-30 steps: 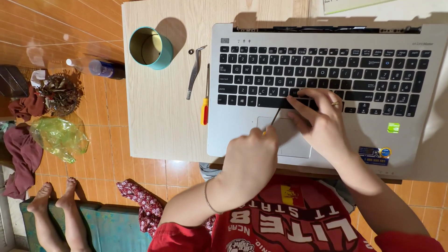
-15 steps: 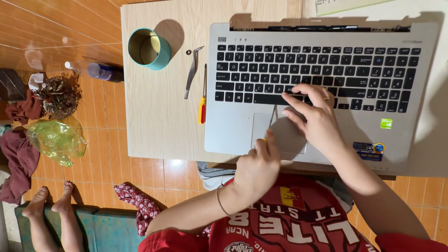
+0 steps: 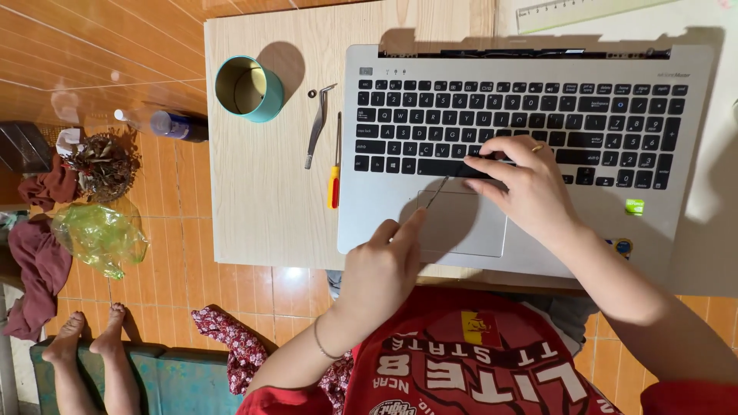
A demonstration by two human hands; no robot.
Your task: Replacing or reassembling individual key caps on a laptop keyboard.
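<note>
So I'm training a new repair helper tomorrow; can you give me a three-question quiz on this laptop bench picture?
1. True or false: the tweezers lie on the laptop's keyboard.
2. Which hand holds the thin tool over the touchpad? A) left hand B) right hand C) neither
3. Fill in: the small screwdriver beside the laptop has a red and ____ handle.

Key:
1. False; they lie on the wooden table, left of the laptop, near the teal cup.
2. B; the right hand pinches it, while the left hand rests at the laptop's front edge.
3. Yellow.
</note>
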